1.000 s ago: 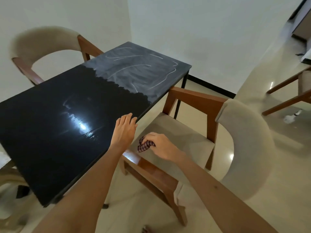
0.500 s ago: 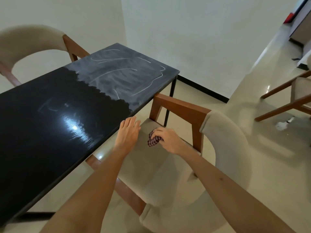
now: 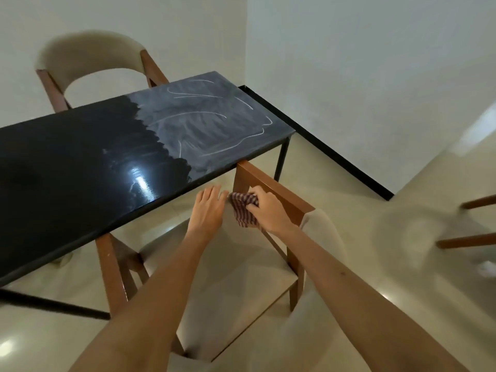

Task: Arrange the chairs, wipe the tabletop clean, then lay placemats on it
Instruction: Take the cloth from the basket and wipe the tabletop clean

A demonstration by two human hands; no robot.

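Cloth (image 3: pixel 243 210) was pinched in right hand (image 3: pixel 268 210), left hand (image 3: pixel 208 208) flat, fingers together; best to sweep the table's (image 3: pixel 80 157) chalky 1 o'clock end in overlapping passes

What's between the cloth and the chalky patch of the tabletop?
Head view: only the near chair's wooden arm and the table edge separate the checked cloth from the chalky patch.

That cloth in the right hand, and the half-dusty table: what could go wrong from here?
1. The right hand grips the cloth bunched up, so it may smear the chalky end of the table rather than lift the dust.
2. Dust pushed over the edge could land on the chair seat tucked below.
3. The open left hand may drag across the wiped glossy part and mark it.
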